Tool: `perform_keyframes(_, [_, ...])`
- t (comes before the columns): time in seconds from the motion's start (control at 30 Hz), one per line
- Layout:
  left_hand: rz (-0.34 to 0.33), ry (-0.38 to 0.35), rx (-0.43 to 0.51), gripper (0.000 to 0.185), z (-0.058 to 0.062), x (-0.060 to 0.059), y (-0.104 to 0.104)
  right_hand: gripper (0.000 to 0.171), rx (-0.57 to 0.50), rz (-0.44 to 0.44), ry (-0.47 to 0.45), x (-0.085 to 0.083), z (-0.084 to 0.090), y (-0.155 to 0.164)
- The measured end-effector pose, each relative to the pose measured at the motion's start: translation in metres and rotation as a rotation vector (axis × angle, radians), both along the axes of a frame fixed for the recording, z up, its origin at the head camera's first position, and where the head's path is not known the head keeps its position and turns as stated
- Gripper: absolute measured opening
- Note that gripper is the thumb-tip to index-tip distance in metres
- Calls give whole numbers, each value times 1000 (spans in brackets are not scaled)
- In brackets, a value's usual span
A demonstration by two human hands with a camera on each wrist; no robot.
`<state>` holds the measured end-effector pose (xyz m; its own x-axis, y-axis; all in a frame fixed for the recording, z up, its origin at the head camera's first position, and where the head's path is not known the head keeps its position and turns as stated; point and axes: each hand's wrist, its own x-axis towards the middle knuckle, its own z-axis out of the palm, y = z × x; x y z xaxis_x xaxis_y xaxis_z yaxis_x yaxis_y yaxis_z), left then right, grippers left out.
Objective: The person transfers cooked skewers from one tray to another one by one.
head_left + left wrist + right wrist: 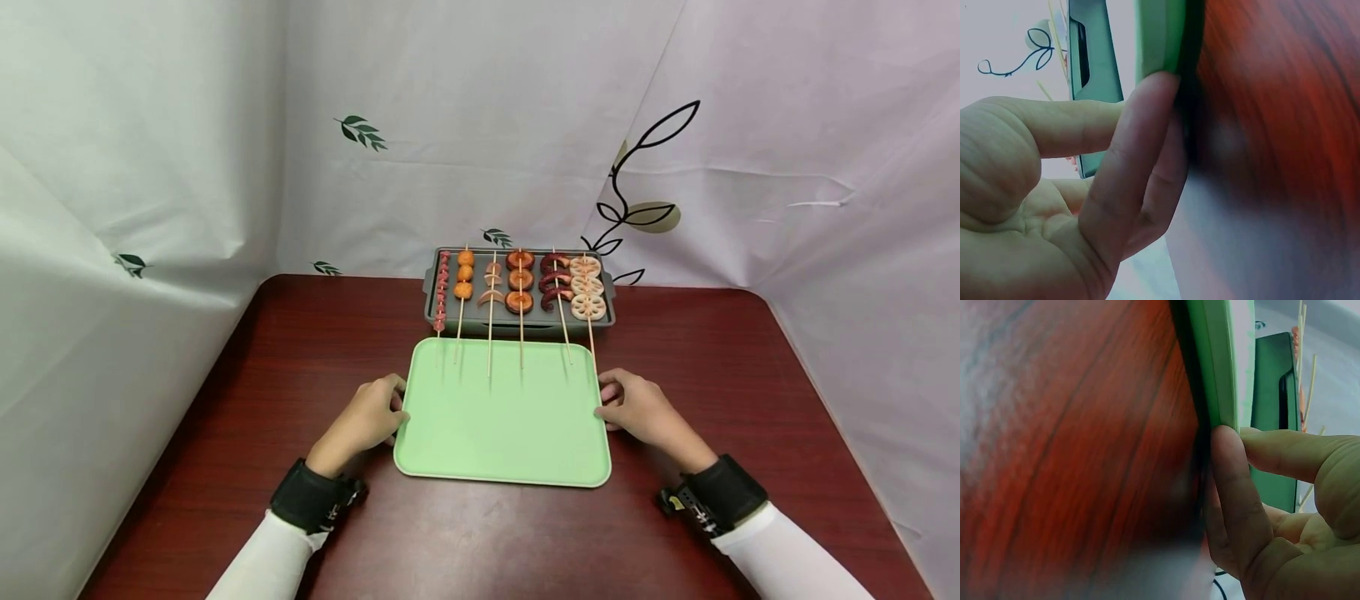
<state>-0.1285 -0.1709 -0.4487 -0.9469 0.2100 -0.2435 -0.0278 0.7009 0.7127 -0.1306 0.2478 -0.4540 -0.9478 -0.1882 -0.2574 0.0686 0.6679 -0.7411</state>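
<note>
A light green tray (502,425) lies between my two hands in the head view. My left hand (372,410) pinches its left edge, thumb on the rim and fingers at the side and below. On the opposite edge my right hand (636,406) pinches the rim the same way. Both wrist views show the tray's edge (1161,37) between thumb and fingers, close to the table. Just behind the tray stands a dark grill pan (525,327) holding several skewers, among them lotus root slices (587,287) and orange balls (465,275). Their sticks reach out over the tray's far edge.
The dark red wooden table (712,358) carries the tray and the grill pan. White cloth (480,108) with leaf prints hangs behind the pan and along both sides.
</note>
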Motion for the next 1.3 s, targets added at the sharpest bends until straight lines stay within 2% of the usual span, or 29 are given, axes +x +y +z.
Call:
perform_keyframes(0.2, [-4,-9,21,37,-1,0,5,50,42,-6,22,1,1,1])
perform_keyframes(0.6, [-21,-24,19,38,-3,-2,22,31,128,11,57,2,2,10])
perform_keyframes(0.83, [-17,-19,-9,35,-4,-4,22,28,121,20,38,1,0,10])
perform_keyframes(1.03, [-21,-22,6,34,-4,-5,19,28,118,14,46,0,-1,9])
perform_keyframes(1.3, [10,-52,29,59,-1,-4,19,30,115,1,44,0,-4,11])
